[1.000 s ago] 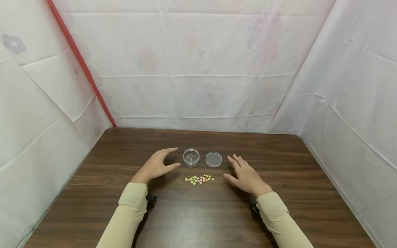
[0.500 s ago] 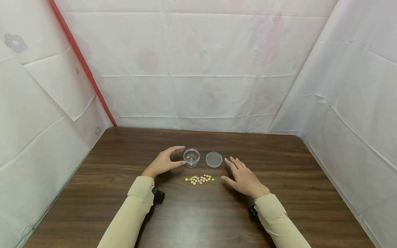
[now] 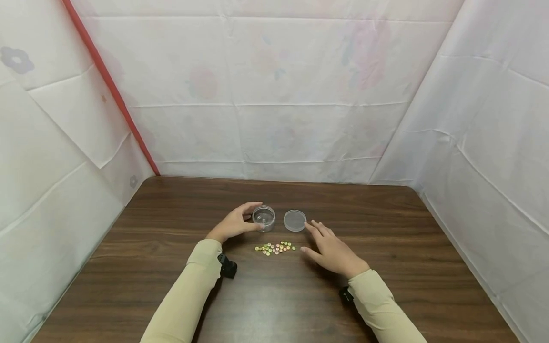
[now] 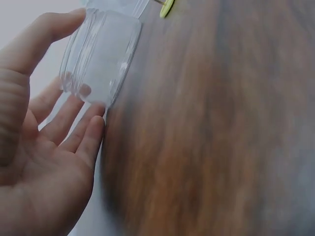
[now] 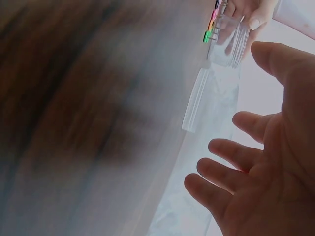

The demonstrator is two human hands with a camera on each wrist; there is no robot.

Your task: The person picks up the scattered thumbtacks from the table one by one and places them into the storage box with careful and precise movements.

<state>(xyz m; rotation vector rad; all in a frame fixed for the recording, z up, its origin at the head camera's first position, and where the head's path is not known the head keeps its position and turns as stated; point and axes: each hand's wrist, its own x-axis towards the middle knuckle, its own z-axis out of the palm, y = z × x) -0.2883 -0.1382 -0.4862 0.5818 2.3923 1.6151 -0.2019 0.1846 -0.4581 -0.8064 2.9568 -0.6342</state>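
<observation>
A clear round screw-top jar (image 3: 263,219) stands uncovered on the table. My left hand (image 3: 235,224) holds it from the left, thumb at the near rim and fingers around the far side; in the left wrist view the thumb (image 4: 61,24) touches the threaded rim. Right of the jar lies its clear round lid (image 3: 295,221). My right hand (image 3: 336,251) hovers at the lid's right, fingers spread and holding nothing; in the right wrist view a gap separates its fingertips from the lid (image 5: 196,101). Several colourful thumbtacks (image 3: 276,248) lie in front of jar and lid, points up.
The dark wood-grain table (image 3: 274,305) reaches back to a white patterned curtain (image 3: 274,95), with more white sheeting on both sides. A red strip (image 3: 109,85) runs down the left corner. A small black camera sits at each wrist.
My left hand has moved right, from beside the jar to around it. The right hand has shifted slightly left, closer to the lid. Jar, lid and thumbtacks have stayed in place.
</observation>
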